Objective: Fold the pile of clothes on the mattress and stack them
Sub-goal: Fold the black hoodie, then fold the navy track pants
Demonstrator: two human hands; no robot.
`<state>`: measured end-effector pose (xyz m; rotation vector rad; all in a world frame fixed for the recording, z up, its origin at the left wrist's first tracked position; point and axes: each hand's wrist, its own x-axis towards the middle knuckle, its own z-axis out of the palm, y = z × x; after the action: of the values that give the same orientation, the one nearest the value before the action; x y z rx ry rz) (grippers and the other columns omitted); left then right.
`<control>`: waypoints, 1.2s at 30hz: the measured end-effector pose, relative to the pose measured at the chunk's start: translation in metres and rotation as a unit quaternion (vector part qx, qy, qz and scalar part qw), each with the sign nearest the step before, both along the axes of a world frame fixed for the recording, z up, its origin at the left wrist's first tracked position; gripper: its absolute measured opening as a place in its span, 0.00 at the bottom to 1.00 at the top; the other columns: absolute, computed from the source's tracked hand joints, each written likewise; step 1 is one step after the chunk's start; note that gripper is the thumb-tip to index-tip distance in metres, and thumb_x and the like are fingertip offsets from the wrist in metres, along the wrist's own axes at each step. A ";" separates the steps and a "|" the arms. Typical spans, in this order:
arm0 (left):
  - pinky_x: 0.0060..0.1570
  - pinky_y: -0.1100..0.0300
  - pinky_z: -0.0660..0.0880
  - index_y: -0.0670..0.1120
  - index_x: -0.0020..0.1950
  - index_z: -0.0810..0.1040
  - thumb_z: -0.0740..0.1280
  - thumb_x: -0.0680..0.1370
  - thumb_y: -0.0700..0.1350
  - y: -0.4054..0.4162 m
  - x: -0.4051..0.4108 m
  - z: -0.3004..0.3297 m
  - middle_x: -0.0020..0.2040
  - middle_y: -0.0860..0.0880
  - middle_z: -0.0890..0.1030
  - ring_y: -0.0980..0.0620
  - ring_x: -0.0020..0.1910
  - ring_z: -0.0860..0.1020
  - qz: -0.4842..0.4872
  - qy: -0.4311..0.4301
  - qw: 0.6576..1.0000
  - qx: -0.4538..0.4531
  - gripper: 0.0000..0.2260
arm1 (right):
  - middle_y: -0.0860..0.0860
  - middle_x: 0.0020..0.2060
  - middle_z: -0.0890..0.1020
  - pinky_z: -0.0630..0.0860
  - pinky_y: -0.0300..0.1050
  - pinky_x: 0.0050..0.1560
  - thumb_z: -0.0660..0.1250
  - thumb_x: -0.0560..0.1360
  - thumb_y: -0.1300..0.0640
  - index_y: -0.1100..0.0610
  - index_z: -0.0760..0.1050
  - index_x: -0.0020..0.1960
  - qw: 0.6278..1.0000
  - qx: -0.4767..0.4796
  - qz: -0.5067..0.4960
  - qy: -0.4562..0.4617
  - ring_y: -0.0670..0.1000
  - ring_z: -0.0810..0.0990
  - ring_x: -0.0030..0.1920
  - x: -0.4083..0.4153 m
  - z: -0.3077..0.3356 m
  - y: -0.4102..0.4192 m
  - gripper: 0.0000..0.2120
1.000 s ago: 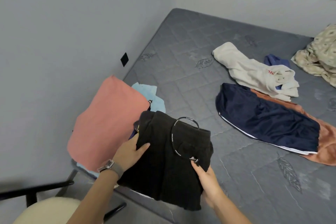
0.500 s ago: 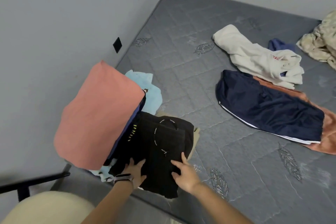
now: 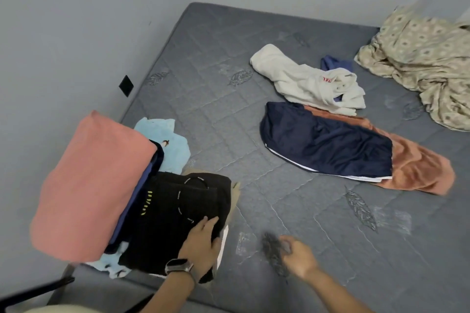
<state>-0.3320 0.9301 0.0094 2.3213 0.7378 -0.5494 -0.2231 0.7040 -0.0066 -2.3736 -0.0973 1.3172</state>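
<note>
1. Folded black garment (image 3: 175,213) lies on top of the stack (image 3: 122,211) at the near left corner of the mattress (image 3: 229,134). A pink folded piece (image 3: 89,185) leans over the stack's wall side; pale blue cloth (image 3: 167,145) shows behind and below.
2. Left hand (image 3: 201,244) rests flat on the black garment's near right corner, fingers straight, pressing and gripping nothing.
3. Right hand (image 3: 297,254) hangs over bare mattress just right of the stack, blurred. Nothing seen in it; whether its fingers are curled or slack I cannot tell.
4. Still unfolded, well apart from the stack: navy shorts (image 3: 325,145) lying over an orange cloth (image 3: 419,168), with a cream top (image 3: 305,81) crumpled just behind them.
5. Handling judgement: all light, limp fabric with no stiffness. The shorts look slick and may slide off the orange cloth when lifted.
6. Suggested hold: pinch the shorts at the two waistband corners and lift clear so they hang flat.
7. Risk: the stack leans, so added weight could tip it.
</note>
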 end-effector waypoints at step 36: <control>0.56 0.62 0.72 0.43 0.65 0.72 0.65 0.78 0.39 -0.371 0.282 -0.102 0.58 0.48 0.77 0.52 0.52 0.77 0.156 0.021 0.982 -0.101 0.16 | 0.51 0.62 0.74 0.67 0.42 0.60 0.77 0.68 0.58 0.58 0.65 0.70 0.948 0.191 -0.147 -0.208 0.51 0.73 0.59 0.328 -0.124 -0.333 0.35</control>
<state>-0.0502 0.5587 -0.0929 1.9635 0.9956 -0.5054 0.1050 0.3709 -0.1310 -2.1831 -0.1041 0.5853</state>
